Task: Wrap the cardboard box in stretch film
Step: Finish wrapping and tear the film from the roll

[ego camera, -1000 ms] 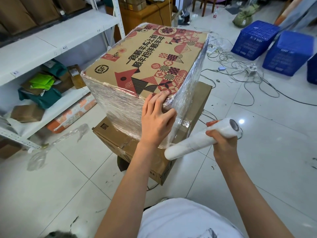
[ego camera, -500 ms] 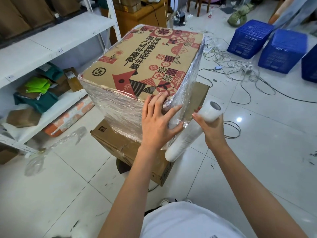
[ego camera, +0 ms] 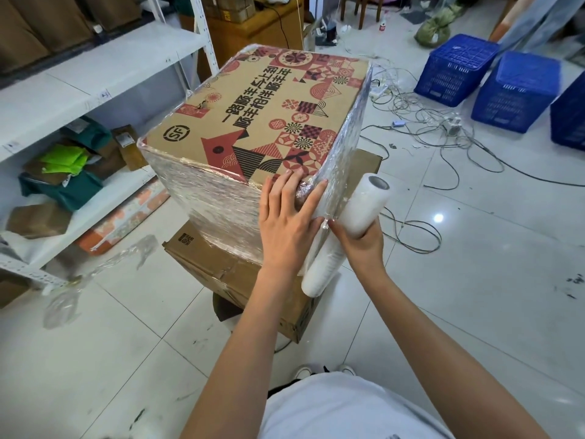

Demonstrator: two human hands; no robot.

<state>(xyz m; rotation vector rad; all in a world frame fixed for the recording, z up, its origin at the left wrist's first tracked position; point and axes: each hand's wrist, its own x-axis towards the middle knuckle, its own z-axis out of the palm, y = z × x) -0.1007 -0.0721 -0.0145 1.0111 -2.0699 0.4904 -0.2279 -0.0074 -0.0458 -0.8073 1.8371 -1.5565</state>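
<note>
1. While it rests tilted on a plain brown carton [ego camera: 240, 280], the cardboard box [ego camera: 269, 122] shows stretch film [ego camera: 215, 201] on its sides; its printed top looks bare.
2. Two blue crates [ego camera: 456, 68] stand on the floor; their contents are hard to tell.
3. The left hand [ego camera: 288, 223] lies flat, fingers straight, pressing film at the box's near corner.
4. The right hand [ego camera: 361, 242] grips the film roll [ego camera: 345, 229], just beside that corner.

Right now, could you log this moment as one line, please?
left hand flat on wrapped box | right hand grips film roll
</note>
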